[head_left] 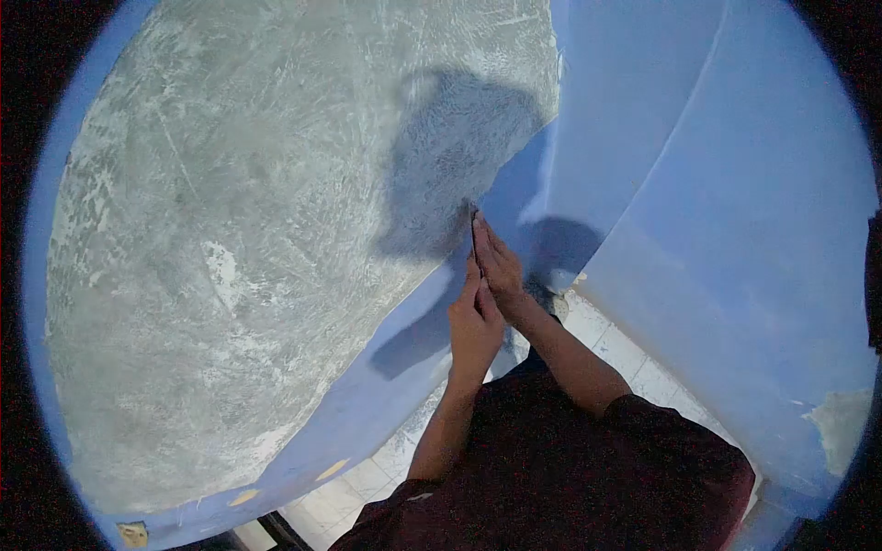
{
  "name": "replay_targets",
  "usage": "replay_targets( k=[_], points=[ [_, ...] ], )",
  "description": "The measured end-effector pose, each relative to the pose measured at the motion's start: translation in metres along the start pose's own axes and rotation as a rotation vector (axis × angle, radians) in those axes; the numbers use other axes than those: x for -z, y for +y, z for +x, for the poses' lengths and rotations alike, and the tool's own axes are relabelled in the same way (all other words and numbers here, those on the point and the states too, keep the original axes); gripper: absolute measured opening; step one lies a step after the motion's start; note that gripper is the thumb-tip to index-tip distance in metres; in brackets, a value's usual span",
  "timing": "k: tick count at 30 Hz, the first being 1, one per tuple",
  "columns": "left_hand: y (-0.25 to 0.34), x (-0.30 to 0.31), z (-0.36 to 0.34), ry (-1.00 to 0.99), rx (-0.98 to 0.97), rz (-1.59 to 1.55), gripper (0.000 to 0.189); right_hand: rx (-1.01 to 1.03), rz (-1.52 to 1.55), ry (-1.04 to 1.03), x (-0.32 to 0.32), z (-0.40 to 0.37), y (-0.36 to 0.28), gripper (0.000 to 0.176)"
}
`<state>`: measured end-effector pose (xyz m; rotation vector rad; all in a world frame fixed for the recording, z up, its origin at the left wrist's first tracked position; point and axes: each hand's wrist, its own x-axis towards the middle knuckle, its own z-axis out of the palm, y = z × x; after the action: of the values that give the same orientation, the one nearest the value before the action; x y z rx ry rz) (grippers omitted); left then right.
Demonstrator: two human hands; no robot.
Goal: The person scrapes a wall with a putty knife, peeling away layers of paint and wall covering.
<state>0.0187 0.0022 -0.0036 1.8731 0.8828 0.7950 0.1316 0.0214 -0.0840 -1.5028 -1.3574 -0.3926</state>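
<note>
Both of my hands are close together at the middle of the view, around a thin dark flat tool seen edge-on. My right hand lies along the tool's right side, fingers together and pointing up. Just below and to the left, my left hand pinches the tool's lower part. The tool's top end is at the wall, near the border between a rough grey patch and blue paint. How firmly each hand grips is partly hidden.
A second blue wall meets the first at a corner on the right, with a bare grey spot low on it. White floor tiles show below. Shadows fall across the grey patch. Dark bars stand at the bottom left.
</note>
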Motion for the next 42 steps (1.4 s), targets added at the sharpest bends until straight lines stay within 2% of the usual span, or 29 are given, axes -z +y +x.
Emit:
replay_targets(
  k=[5, 8, 12, 16, 19, 21, 22, 24, 27, 29, 34, 36, 37, 39, 42],
  points=[
    [0.006, 0.007, -0.002, -0.029, 0.053, 0.053, 0.039, -0.062, 0.021, -0.012, -0.002, -0.003, -0.004, 0.068],
    [0.000, 0.007, -0.008, -0.031, 0.027, 0.044, 0.040, -0.042, 0.038, -0.065, 0.006, -0.005, -0.011, 0.066],
    [0.001, 0.004, -0.010, -0.003, -0.018, -0.020, 0.042, 0.003, 0.073, -0.004, 0.004, -0.006, -0.010, 0.063],
    [0.004, 0.001, -0.008, -0.015, 0.030, -0.019, 0.042, -0.021, 0.058, -0.030, 0.004, -0.005, -0.006, 0.064],
    [-0.006, -0.006, -0.002, -0.031, 0.054, 0.110, 0.042, -0.009, 0.042, -0.019, 0.001, -0.005, 0.002, 0.065],
    [-0.018, -0.013, 0.004, 0.179, -0.340, 0.154, 0.043, 0.003, 0.030, -0.007, -0.001, -0.001, 0.003, 0.066],
    [-0.017, -0.011, 0.005, 0.177, -0.343, 0.156, 0.043, 0.003, 0.019, 0.040, 0.001, 0.001, 0.000, 0.064],
    [-0.014, -0.003, 0.001, -0.004, -0.048, 0.000, 0.042, -0.007, 0.011, 0.082, 0.003, 0.001, -0.006, 0.063],
    [-0.011, 0.007, 0.003, -0.049, -0.054, -0.010, 0.043, -0.055, -0.017, 0.098, 0.000, 0.001, -0.012, 0.061],
    [-0.018, 0.008, 0.001, -0.049, -0.041, 0.020, 0.043, -0.078, 0.054, -0.025, 0.003, 0.000, -0.011, 0.066],
    [-0.012, 0.002, -0.008, -0.020, -0.041, 0.010, 0.043, -0.037, 0.060, -0.048, 0.005, -0.006, -0.008, 0.067],
    [-0.010, 0.000, -0.009, -0.075, 0.090, 0.020, 0.044, -0.028, 0.067, -0.044, 0.004, -0.005, -0.006, 0.068],
    [-0.012, -0.003, -0.009, -0.076, 0.095, 0.017, 0.044, -0.005, 0.078, -0.028, 0.004, -0.004, -0.004, 0.069],
    [-0.017, -0.011, -0.009, 0.107, -0.177, 0.111, 0.045, 0.017, 0.090, -0.015, 0.004, -0.006, -0.002, 0.070],
    [-0.014, -0.016, -0.010, 0.120, -0.188, 0.091, 0.047, -0.074, 0.067, -0.096, 0.002, -0.012, 0.002, 0.071]
  ],
)
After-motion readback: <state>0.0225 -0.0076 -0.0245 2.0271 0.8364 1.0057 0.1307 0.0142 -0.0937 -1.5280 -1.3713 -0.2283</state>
